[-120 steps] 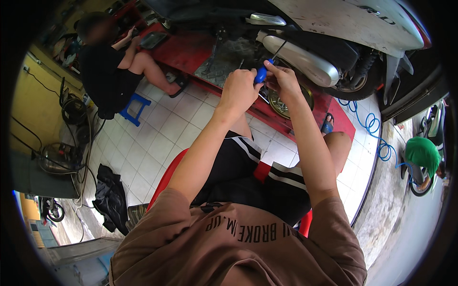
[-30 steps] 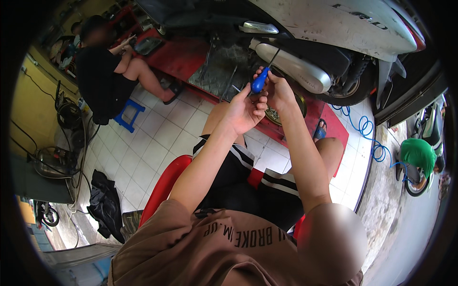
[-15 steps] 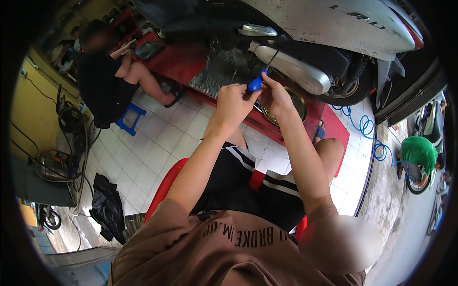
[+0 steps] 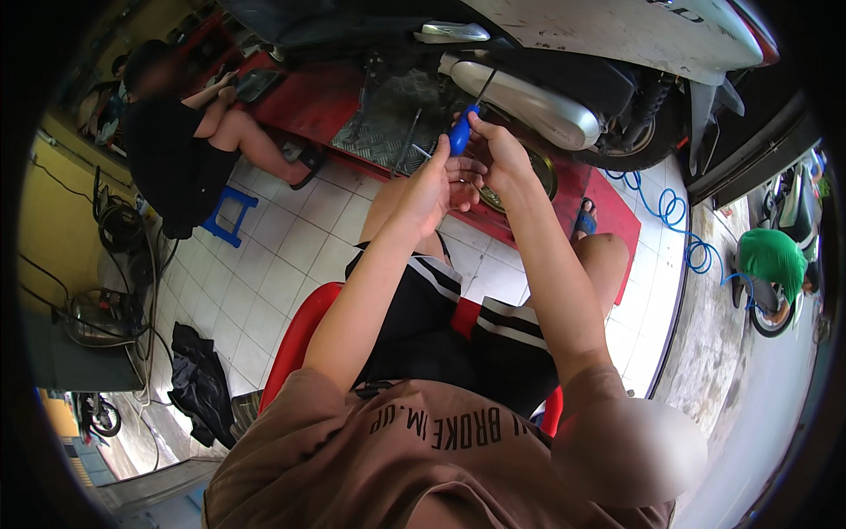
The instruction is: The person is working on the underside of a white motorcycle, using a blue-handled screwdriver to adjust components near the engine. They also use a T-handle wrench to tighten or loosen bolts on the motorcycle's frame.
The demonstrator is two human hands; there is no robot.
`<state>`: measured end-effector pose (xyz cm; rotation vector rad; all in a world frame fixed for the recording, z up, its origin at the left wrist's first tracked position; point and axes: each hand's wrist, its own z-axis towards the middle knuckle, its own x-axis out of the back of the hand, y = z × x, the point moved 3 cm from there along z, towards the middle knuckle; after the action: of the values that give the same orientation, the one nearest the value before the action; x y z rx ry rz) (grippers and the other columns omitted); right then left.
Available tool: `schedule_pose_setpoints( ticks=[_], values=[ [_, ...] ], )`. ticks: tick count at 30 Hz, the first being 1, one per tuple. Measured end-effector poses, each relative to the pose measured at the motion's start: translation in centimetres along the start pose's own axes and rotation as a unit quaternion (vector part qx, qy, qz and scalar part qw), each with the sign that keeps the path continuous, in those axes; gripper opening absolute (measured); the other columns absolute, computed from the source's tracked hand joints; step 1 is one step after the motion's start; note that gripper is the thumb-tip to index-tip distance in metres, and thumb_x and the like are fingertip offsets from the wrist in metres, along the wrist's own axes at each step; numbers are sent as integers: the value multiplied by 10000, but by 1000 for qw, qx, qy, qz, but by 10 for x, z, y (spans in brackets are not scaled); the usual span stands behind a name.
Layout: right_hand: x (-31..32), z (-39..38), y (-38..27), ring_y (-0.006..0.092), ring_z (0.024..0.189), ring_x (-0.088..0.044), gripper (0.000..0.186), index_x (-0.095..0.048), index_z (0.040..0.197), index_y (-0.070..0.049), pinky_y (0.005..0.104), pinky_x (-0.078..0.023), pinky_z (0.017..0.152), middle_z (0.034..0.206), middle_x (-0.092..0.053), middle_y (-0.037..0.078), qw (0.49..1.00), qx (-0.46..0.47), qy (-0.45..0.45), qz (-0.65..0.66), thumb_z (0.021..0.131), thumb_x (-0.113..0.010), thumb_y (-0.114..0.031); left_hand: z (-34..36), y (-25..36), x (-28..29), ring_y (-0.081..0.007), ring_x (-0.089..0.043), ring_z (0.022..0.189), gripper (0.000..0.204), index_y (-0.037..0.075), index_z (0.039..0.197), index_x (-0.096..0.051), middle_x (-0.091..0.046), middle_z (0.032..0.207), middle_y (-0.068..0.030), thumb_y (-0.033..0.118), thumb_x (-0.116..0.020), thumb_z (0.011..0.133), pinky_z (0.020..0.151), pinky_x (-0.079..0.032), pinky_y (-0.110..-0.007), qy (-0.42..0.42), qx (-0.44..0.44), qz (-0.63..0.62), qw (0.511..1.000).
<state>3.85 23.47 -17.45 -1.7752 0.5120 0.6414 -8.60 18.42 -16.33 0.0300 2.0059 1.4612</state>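
A blue-handled screwdriver (image 4: 462,130) is held up in front of me, its thin dark shaft slanting away toward the scooter (image 4: 538,115). The fingers of my right hand (image 4: 507,159) pinch the handle near the shaft. Just below the handle's butt end is my left hand (image 4: 432,189), palm turned toward the right hand and fingers loosely spread. Its thumb points up close to the handle; whether it touches cannot be made out. Behind the right hand lies a round gold-coloured tray (image 4: 548,181), partly covered by that hand.
The scooter stands on a red platform (image 4: 608,203) with a metal tread plate (image 4: 388,145). At left, a person in black (image 4: 172,141) sits on a blue stool (image 4: 231,214). A coiled blue hose (image 4: 674,212) lies at right. Another person in green (image 4: 771,264) bends down outside.
My left hand has loosened from the screwdriver's handle and spread its fingers. The right hand keeps its pinch on it. My view has shifted slightly, moving the scene left and up.
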Motion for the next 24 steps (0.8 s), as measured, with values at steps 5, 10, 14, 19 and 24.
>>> schedule_pose_setpoints(
  ticks=[5, 10, 14, 19, 24],
  values=[
    [7, -1, 0, 123, 680, -532, 255, -637, 1051, -58, 258, -447, 573, 894, -628, 34, 1000, -5, -9, -10, 946, -546, -271, 3, -6, -8, -119, -473, 638, 550, -3, 991, -588, -526, 747, -5, 522, -428, 966, 549, -352, -243, -5, 49, -169, 984],
    [-1, -10, -4, 104, 651, -485, 235, -638, 1055, -54, 235, -388, 549, 911, -641, 24, 1000, -13, 3, -11, 950, -526, -231, 6, -9, -4, -116, -436, 639, 537, -2, 1018, -569, -500, 756, -1, 516, -437, 963, 549, -341, -240, 21, 78, -174, 981],
    [0, -10, -7, 116, 680, -485, 231, -629, 1033, -45, 241, -395, 582, 883, -608, 23, 1000, -9, 8, -4, 957, -521, -235, 3, -15, -7, -113, -418, 644, 516, 1, 1058, -541, -485, 777, -3, 488, -384, 988, 560, -347, -242, -3, 72, -259, 963],
    [-1, -10, -11, 126, 675, -486, 214, -617, 1008, -41, 250, -408, 587, 849, -593, 26, 1000, -4, -3, 17, 968, -512, -223, 1, -12, -14, -111, -420, 638, 416, 14, 1080, -499, -444, 791, -4, 356, -267, 1036, 573, -352, -244, -93, 89, -412, 902],
    [6, -3, -9, 128, 606, -473, 216, -618, 972, -7, 246, -433, 552, 826, -586, 53, 1000, 8, -10, 11, 961, -529, -204, 6, -10, -20, -108, -414, 642, 394, 18, 1103, -482, -443, 814, -8, 375, -335, 1026, 563, -340, -231, -110, 68, -384, 914]
  ],
)
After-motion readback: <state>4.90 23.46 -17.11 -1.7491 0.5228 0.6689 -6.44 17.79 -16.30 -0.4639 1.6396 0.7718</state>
